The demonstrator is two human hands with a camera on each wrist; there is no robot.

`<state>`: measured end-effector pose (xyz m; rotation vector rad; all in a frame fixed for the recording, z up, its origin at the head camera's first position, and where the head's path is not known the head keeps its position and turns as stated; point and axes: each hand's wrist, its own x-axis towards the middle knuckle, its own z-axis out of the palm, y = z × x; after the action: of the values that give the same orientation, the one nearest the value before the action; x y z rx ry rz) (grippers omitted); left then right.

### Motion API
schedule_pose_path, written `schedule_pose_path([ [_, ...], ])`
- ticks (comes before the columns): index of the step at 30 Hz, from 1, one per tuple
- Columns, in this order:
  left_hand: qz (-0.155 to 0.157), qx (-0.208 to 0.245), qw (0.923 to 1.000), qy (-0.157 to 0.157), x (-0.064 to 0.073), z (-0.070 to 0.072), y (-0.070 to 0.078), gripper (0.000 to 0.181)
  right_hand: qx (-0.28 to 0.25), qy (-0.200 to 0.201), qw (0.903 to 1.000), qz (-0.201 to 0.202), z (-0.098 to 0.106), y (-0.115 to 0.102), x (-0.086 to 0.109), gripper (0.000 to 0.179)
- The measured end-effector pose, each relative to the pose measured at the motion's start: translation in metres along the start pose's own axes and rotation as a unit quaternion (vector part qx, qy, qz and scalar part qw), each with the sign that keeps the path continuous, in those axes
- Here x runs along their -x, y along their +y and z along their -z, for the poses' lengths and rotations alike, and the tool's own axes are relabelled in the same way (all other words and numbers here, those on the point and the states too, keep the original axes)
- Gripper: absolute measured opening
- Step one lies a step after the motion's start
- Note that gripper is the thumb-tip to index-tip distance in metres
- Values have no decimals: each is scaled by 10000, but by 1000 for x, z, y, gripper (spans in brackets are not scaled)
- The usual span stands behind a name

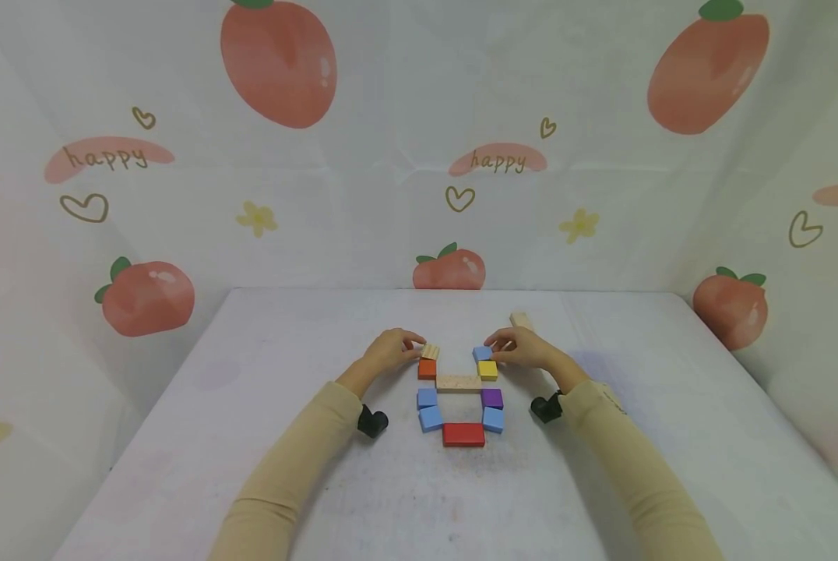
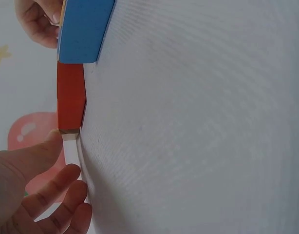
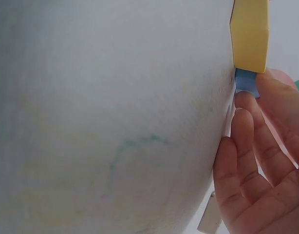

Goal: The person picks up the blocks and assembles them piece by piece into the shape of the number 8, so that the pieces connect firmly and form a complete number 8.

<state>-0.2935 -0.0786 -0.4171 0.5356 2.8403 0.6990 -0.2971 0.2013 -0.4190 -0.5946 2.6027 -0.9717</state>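
Small coloured blocks form an outline on the table. At its far left end, my left hand is beside a plain wooden block; the left wrist view shows the thumb at this block's edge, the other fingers loosely bent and apart from it. An orange-red block adjoins it on the near side. At the far right end, my right hand pinches a blue block between thumb and fingertip, partly covering it in the right wrist view. A yellow block lies against that blue block's near side.
A long wooden block crosses between the sides. Nearer lie left-side blue blocks, a purple block, another blue block and a red block. A loose wooden block lies beyond my right hand. A printed cloth hangs behind.
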Motion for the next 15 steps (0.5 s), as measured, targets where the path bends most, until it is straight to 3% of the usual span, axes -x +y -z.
schedule_pose_path([
  [15,60,108,9999,-27,2,1,1,31,72,-68,9999,95,3,2,0,30],
])
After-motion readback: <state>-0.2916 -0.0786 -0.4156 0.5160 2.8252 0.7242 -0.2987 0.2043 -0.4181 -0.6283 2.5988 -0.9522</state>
